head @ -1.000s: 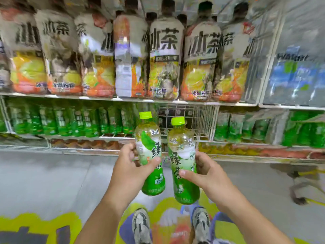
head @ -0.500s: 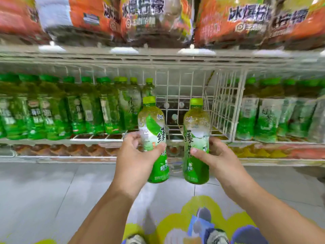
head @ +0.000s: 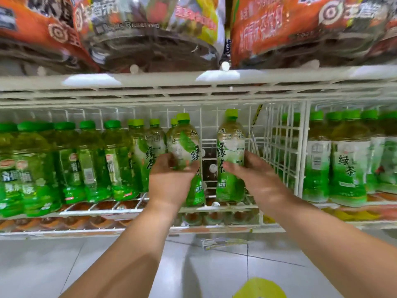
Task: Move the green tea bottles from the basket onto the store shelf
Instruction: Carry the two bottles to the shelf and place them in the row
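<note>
White wire shelf (head: 193, 208) at mid-frame — left hand (head: 171, 181) grips one green tea bottle (head: 187, 147), right hand (head: 255, 175) grips another bottle (head: 231, 147), both upright.

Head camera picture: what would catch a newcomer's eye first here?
Two green tea bottles held upright at the centre: the left hand grips one, the right hand the other, at a gap in the white wire shelf. Rows of green bottles flank them.

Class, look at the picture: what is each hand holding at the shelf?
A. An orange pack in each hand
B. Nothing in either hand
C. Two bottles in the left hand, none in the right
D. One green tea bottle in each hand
D: the left hand grips one bottle and the right hand grips another bottle, both upright at the shelf gap.
</note>
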A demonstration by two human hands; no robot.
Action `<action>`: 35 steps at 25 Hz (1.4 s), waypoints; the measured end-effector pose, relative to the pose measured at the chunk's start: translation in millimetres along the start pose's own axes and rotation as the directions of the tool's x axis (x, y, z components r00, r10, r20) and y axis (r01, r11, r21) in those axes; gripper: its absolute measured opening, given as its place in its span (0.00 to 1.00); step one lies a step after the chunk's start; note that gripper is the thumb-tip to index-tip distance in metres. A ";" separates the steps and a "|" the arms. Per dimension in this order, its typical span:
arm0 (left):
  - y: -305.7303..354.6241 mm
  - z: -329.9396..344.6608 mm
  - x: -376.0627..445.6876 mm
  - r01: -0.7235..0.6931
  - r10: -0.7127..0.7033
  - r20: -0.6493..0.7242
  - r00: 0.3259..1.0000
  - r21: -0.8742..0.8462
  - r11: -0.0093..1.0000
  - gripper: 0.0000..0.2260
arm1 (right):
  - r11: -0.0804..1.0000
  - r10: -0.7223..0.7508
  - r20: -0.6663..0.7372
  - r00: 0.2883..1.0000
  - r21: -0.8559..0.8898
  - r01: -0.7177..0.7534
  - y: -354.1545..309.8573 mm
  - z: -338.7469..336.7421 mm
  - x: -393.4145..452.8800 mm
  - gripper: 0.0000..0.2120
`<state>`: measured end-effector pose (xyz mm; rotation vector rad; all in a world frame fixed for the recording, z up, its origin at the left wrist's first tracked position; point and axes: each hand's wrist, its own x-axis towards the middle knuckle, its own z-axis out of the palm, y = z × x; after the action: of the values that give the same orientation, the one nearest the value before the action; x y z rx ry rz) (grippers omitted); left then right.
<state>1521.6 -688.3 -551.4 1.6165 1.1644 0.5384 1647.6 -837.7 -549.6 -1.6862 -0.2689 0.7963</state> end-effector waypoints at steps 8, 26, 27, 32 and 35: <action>-5.2 40.6 50.2 -0.038 0.035 0.017 0.999 0.284 0.958 0.15 | 1.000 -0.005 -0.042 0.999 0.004 0.006 24.6 21.3 60.3 0.15; -32.8 75.9 75.2 0.039 -0.058 0.023 0.998 0.514 0.857 0.26 | 0.933 0.021 -0.177 0.984 -0.350 -0.083 58.3 36.1 125.0 0.12; -32.3 78.0 75.2 0.051 -0.072 0.022 0.997 0.502 0.864 0.24 | 0.933 0.032 -0.181 0.983 -0.347 -0.095 57.3 35.3 124.3 0.12; -32.7 73.7 75.4 0.056 -0.085 0.049 0.995 0.432 0.900 0.15 | 0.922 0.045 -0.144 0.989 -0.376 -0.097 55.3 32.5 122.3 0.13; -35.6 63.1 74.0 0.006 -0.048 0.086 0.995 0.432 0.902 0.16 | 0.909 0.071 -0.118 0.991 -0.402 -0.113 50.7 33.4 117.7 0.21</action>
<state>1588.8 -652.8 -621.8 1.9739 1.2943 0.1840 1701.7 -759.2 -641.4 -2.1410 -0.3026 0.7563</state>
